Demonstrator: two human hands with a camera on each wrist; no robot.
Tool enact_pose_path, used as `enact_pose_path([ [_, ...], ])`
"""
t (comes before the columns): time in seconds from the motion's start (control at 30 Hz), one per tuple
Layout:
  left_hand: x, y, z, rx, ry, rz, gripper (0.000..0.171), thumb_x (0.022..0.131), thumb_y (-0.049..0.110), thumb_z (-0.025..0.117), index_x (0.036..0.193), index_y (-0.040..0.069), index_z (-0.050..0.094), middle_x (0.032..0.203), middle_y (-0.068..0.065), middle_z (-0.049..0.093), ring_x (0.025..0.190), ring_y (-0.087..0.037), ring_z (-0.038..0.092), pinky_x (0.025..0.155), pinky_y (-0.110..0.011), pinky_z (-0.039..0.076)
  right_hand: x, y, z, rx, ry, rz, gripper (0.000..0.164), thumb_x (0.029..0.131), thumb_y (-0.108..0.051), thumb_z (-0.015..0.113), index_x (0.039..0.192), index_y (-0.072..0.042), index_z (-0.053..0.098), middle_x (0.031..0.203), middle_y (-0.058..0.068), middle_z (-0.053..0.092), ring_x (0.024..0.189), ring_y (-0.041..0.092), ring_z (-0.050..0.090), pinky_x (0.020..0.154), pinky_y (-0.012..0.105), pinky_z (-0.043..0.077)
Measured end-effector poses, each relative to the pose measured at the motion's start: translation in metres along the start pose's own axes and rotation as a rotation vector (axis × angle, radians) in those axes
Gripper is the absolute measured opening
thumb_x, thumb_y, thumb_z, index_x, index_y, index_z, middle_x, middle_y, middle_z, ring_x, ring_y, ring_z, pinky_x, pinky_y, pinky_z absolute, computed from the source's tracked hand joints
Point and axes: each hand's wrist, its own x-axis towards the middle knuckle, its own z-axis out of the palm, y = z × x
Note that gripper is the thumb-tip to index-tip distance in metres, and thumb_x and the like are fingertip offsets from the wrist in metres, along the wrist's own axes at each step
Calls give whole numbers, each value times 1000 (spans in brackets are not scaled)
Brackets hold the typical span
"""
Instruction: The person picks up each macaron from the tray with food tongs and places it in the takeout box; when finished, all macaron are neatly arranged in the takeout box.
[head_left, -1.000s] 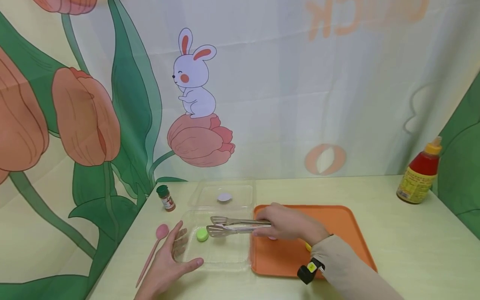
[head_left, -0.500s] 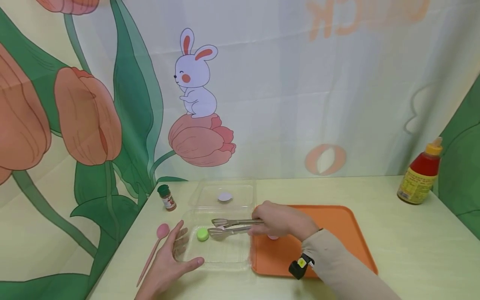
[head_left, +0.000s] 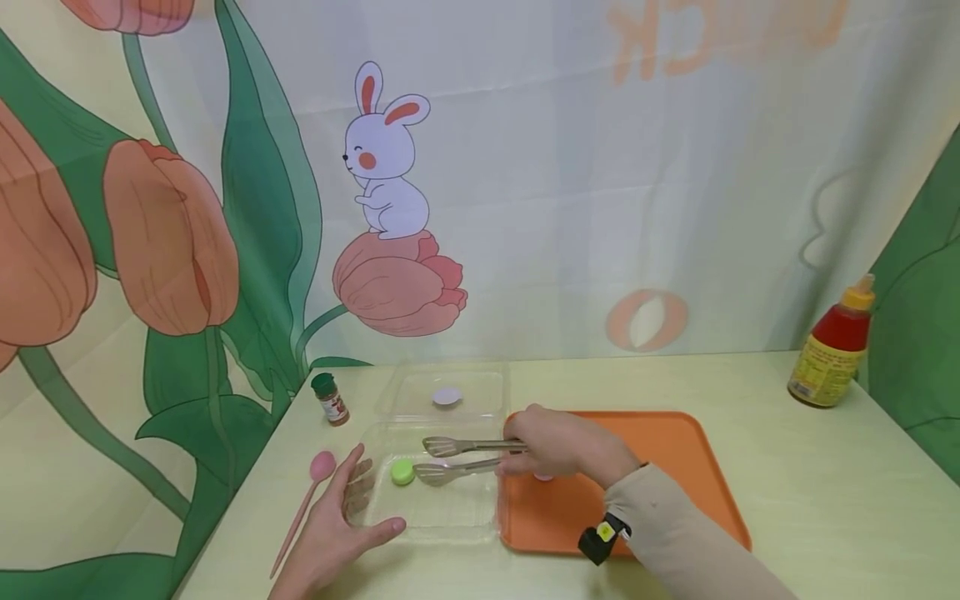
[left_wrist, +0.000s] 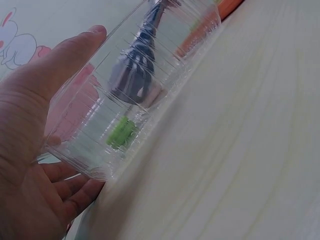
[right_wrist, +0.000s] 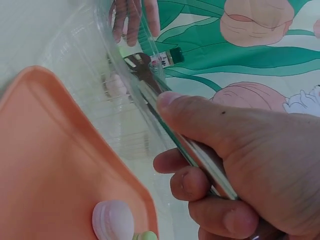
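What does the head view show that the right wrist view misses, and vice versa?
Only the head view: the red sauce bottle and the black wrist device.
Only the right wrist view: a small green item at the edge of the orange tray.
Both: that tray, the right hand holding metal tongs, the left hand, clear container and green-capped jar.

staged-looking tabletop setup, pale table point(head_left: 840, 492), cloth backdrop point(head_left: 525, 192) printed with tulips point(head_left: 168, 242) and white rabbit point(head_left: 390, 200)

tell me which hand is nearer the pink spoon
Left. The left hand is just beside the pink spoon, at the clear box; the right hand is across the box, holding tongs over the orange tray.
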Motion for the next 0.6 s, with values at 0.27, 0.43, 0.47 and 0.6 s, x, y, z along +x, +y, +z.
enact_pose_path([
  [0.27,0,0,1,-2,5,10,124,83,33,101,177,14,22,173,-24,43,153,-48,51,123,-64,46,-20,0,-15,30,88,-63,23,107,-36,79,103,-14,73,75,-6,56,60,5,46,59,24,37],
  [0.43,0,0,2,22,7,6,124,83,34,101,176,13,23,172,-25,45,152,-49,53,121,-65,48,-42,6,-24,29,177,-41,27,106,-40,79,105,-14,71,76,-9,60,61,4,49,60,23,41],
  [0.47,0,0,2,25,8,6,124,83,34,102,176,13,23,172,-25,45,151,-48,54,121,-65,48,-47,8,-26,36,197,-37,28,105,-40,80,104,-14,69,74,-9,58,60,4,47,59,23,40],
  [0.6,-2,1,2,18,10,15,124,83,33,101,177,13,23,171,-25,46,152,-48,54,121,-65,48,-68,14,-33,92,263,-21,29,105,-42,79,108,-16,67,68,-10,49,56,3,42,56,23,37],
])
